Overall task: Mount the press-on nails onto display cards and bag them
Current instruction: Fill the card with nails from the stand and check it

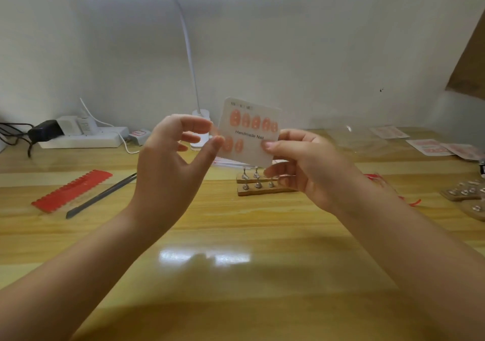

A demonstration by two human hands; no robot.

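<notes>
The right hand [309, 165] pinched the display card [250, 131] upright above the table [236, 235], and the left hand [168, 162], just left of its edge, thumb and forefinger nearly closed, possibly on a nail, was nearer the unfilled lower row.

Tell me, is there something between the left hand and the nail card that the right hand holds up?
Nothing visible stands between them. The left hand is right at the left edge of the display card, which the right hand pinches at its lower right corner, above the wooden nail stand.
</notes>
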